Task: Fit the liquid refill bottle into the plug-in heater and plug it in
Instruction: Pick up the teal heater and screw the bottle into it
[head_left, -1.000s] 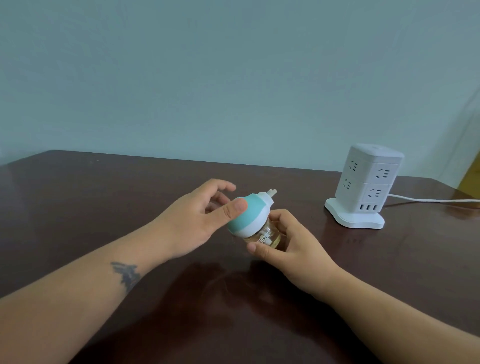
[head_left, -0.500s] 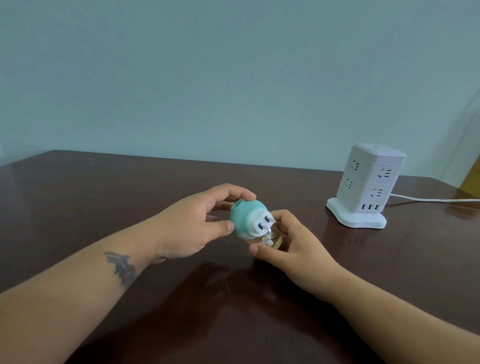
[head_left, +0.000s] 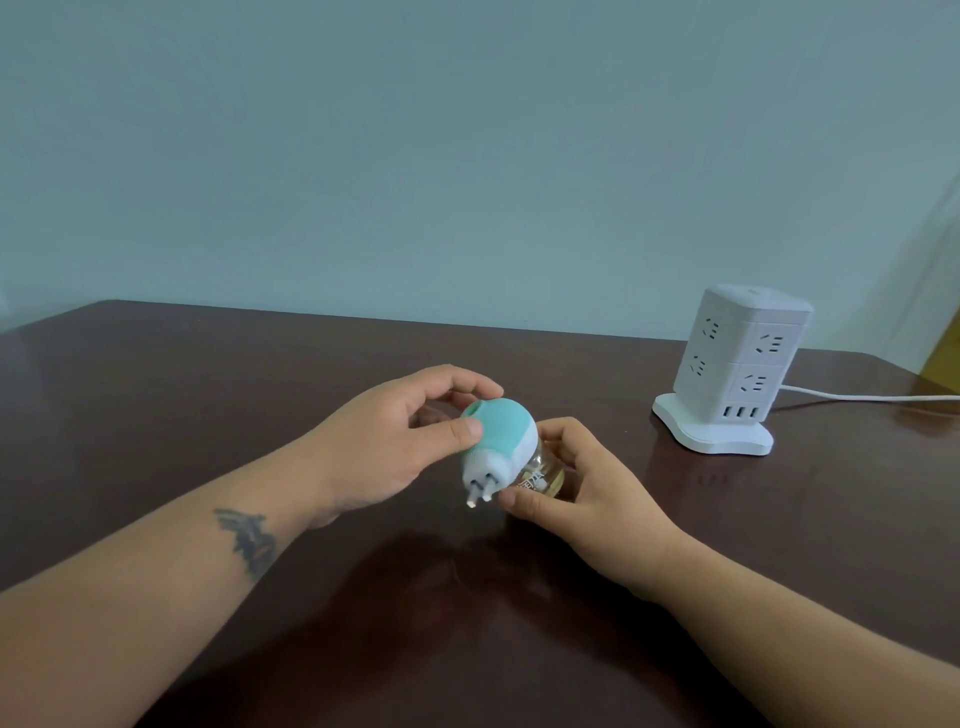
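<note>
A teal and white plug-in heater (head_left: 501, 439) sits on top of a clear refill bottle (head_left: 540, 474) with yellowish liquid. Both are held just above the dark table, near its middle. My left hand (head_left: 387, 447) grips the heater's teal dome with thumb and fingers. My right hand (head_left: 576, 491) holds the bottle from the right and below. The heater's two plug pins (head_left: 479, 498) point down and towards me. The bottle's neck is hidden inside the heater.
A white tower power strip (head_left: 737, 371) stands on the brown table (head_left: 208, 395) at the right, roughly a hand's width from my right hand. Its white cable (head_left: 872, 397) runs off to the right. A pale wall rises behind the table.
My left hand has turned the heater on the bottle: the pins pointed up and right, then faced me, and now point down towards me. My right hand has stayed on the bottle.
</note>
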